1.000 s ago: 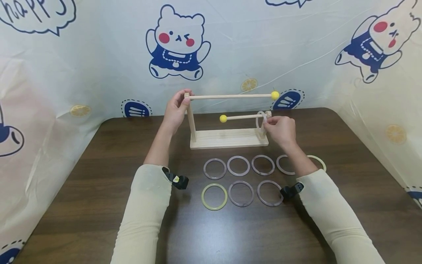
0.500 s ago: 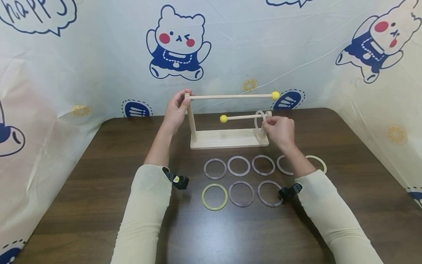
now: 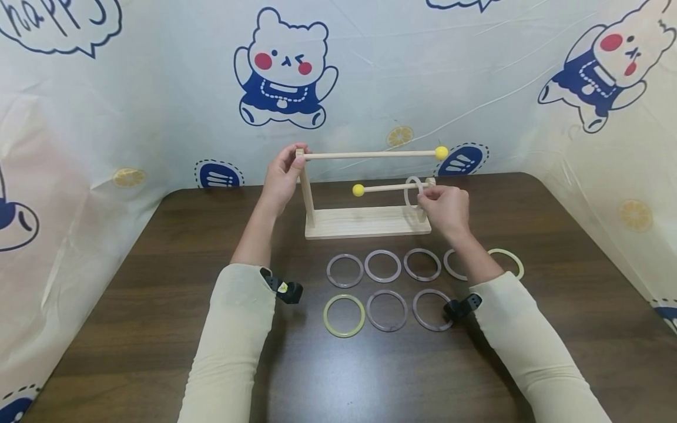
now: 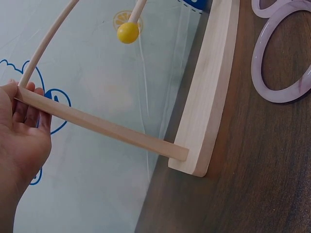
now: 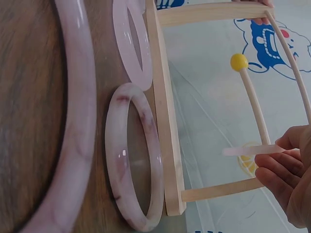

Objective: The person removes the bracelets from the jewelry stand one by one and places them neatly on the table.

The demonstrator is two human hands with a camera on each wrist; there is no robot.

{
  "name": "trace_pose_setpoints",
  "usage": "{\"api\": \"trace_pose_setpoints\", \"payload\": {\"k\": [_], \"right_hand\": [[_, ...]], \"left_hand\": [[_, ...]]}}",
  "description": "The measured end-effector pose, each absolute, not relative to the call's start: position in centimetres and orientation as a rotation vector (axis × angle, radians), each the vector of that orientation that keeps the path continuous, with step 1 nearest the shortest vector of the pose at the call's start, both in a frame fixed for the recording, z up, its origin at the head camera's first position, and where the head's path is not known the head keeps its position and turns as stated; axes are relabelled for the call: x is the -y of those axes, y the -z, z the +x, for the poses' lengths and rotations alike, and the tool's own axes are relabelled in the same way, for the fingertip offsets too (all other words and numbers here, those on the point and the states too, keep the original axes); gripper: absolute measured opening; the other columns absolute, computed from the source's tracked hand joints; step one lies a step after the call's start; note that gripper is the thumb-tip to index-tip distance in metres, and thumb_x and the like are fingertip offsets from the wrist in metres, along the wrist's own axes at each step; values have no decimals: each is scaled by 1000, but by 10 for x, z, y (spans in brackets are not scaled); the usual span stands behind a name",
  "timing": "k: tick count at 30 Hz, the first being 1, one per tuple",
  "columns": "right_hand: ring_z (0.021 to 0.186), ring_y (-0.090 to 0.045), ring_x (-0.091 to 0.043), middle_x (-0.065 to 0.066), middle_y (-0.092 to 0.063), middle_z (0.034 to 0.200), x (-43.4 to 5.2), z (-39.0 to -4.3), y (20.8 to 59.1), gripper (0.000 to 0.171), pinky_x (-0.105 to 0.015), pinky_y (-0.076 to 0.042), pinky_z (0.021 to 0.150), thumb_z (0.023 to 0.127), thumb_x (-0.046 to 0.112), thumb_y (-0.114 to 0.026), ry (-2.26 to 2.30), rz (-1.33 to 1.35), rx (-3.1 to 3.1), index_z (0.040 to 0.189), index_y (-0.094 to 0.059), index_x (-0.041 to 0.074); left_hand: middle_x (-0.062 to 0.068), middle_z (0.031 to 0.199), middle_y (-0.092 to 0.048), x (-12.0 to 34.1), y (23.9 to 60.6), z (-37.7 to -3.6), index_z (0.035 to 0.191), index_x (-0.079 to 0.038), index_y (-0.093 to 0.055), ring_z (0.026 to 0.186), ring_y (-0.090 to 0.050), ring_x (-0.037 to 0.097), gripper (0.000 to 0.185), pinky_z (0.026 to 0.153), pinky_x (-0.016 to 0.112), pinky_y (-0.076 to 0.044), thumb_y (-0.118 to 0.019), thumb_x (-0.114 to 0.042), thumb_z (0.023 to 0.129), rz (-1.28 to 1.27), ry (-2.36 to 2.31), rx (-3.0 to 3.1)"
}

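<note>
A wooden bangle stand (image 3: 367, 223) has two posts, each with a rod ending in a yellow ball. My left hand (image 3: 281, 179) grips the top of the taller left post (image 4: 102, 121), where the upper rod (image 3: 370, 155) begins. My right hand (image 3: 448, 208) pinches a pale lilac bangle (image 3: 406, 195) between thumb and fingers. That bangle encircles the lower rod (image 3: 388, 188), close to the right post; in the right wrist view the bangle (image 5: 238, 151) shows edge-on across the rod. The fingers partly hide the right post.
Several lilac bangles (image 3: 383, 251) lie flat in two rows on the dark wooden table (image 3: 158, 329) before the stand. A yellow-green bangle (image 3: 344, 335) is at front left, another yellow-green bangle (image 3: 520, 264) at the right, partly behind my forearm. A printed sheet (image 3: 370, 70) hangs behind.
My right hand has shifted slightly left, carrying the bangle a little along the lower rod, away from the right post. My left hand has stayed in place on the left post.
</note>
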State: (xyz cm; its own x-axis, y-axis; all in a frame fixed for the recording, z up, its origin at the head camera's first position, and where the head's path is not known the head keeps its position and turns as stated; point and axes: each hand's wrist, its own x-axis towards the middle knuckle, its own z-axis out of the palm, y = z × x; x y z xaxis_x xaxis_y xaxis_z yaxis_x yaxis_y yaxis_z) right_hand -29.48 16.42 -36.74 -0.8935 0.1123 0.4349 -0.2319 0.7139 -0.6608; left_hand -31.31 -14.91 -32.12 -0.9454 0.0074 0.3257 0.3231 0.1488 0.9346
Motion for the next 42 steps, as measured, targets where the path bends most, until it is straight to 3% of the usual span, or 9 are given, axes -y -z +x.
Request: {"api": "trace_pose_setpoints", "payload": {"k": [13, 42], "right_hand": [[62, -59, -19, -6, -69, 67, -155, -293, 366, 15, -26, -36, 49, 81, 14, -63, -1052, 144, 2462, 77, -75, 6], [60, -58, -20, -8, -70, 73, -137, -292, 366, 13, -31, -38, 52, 81, 14, -66, -991, 252, 2469, 80, -75, 4]], "left_hand": [[7, 122, -55, 148, 321, -313, 125, -5, -50, 115, -47, 16, 33, 100, 30, -35, -48, -20, 95, -326, 1876, 2181], [7, 122, -55, 149, 322, -315, 124, -5, -51, 113, -48, 16, 32, 98, 29, -36, -48, -20, 96, -326, 1875, 2175]]}}
